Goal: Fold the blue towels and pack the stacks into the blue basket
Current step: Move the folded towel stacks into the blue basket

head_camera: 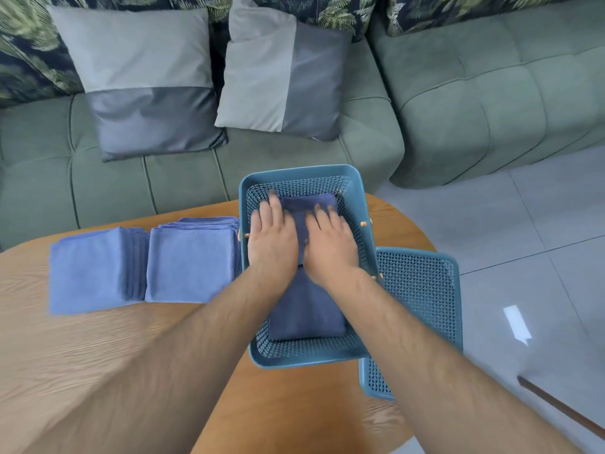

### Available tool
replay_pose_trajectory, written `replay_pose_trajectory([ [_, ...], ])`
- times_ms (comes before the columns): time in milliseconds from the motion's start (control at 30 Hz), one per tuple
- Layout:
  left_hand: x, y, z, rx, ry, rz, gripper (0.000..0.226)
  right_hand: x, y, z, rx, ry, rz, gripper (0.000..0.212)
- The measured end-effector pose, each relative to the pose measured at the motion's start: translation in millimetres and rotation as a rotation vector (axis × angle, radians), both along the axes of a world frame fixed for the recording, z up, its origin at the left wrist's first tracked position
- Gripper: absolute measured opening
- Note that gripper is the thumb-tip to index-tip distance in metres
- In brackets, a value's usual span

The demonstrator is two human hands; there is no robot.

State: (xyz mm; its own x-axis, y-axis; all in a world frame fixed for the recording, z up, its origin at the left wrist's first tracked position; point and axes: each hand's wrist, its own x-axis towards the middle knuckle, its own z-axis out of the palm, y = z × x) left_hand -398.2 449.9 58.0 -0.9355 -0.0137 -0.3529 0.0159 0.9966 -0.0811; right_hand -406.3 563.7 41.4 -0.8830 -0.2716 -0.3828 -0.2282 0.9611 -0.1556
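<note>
Left hand (pixel 271 239), right hand (pixel 330 245), fingers flat, press folded blue towels (pixel 306 309) into blue perforated plastic basket (pixel 311 360). I judge them limp: clamp sides.

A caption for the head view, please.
Left hand and right hand press folded towels in the blue basket; two stacks wait beside it.

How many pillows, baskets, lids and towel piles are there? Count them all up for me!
Pillows: 2
Baskets: 1
Lids: 1
Towel piles: 4
Total: 8
</note>
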Motion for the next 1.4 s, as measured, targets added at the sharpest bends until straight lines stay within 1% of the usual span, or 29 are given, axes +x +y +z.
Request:
replay_pose_trajectory([
  [67,11.3,-7.2,15.9,0.023,0.037,-0.012,0.061,11.1,-4.1,17.0,-0.098,0.054,-0.036,0.063],
  [133,26.8,-19.1,28.3,0.085,0.1,-0.009,0.062,23.5,-12.5,35.3,-0.182,0.076,-0.062,0.058],
  [267,57.3,-56.0,46.8,0.265,0.307,0.093,0.049,49.4,-51.7,68.3,-0.339,0.123,-0.066,0.053],
  [333,71.5,-82.1,45.0,0.322,0.312,0.155,0.045,63.0,-79.8,78.3,-0.433,0.161,-0.05,0.048],
  [400,83.7,-109.1,38.8,0.367,0.262,0.231,0.048,71.9,-107.8,78.7,-0.492,0.155,-0.023,0.045],
  [500,95.9,-144.7,22.5,0.353,0.156,0.357,0.058,77.7,-145.3,62.9,-0.447,0.04,0.029,0.047],
  [600,103.2,-169.7,-1.7,0.343,0.048,0.461,0.067,82.0,-170.4,37.1,-0.329,-0.052,0.021,0.053],
  [700,110.6,-183.9,-23.0,0.379,-0.079,0.537,0.073,85.4,-181.2,14.4,-0.167,-0.161,-0.054,0.06],
  [767,115.0,-190.1,-30.4,0.401,-0.124,0.56,0.074,87.3,-185.5,5.8,-0.108,-0.239,-0.125,0.063],
  [900,118.2,-200.0,-36.5,0.465,-0.118,0.607,0.071,89.8,-192.5,0.3,-0.161,-0.325,-0.226,0.07],
  [1033,119.7,-205.1,-33.7,0.492,-0.144,0.622,0.068,94.6,-190.0,-5.3,-0.188,-0.379,-0.359,0.067],
  [1167,119.5,-212.0,-29.8,0.505,-0.094,0.602,0.06,103.7,-190.2,-6.5,-0.144,-0.246,-0.366,0.055],
  [1267,117.3,-213.0,-28.5,0.658,-0.025,0.679,0.049,103.4,-188.9,-5.1,-0.174,-0.243,-0.385,0.052],
  [1367,115.3,-214.1,-23.4,0.857,0.009,0.778,0.043,100.1,-185.6,-3.5,-0.187,-0.264,-0.415,0.057],
  [1400,115.6,-214.0,-21.7,0.893,0.014,0.789,0.041,99.7,-184.8,-2.7,-0.201,-0.286,-0.433,0.057],
])
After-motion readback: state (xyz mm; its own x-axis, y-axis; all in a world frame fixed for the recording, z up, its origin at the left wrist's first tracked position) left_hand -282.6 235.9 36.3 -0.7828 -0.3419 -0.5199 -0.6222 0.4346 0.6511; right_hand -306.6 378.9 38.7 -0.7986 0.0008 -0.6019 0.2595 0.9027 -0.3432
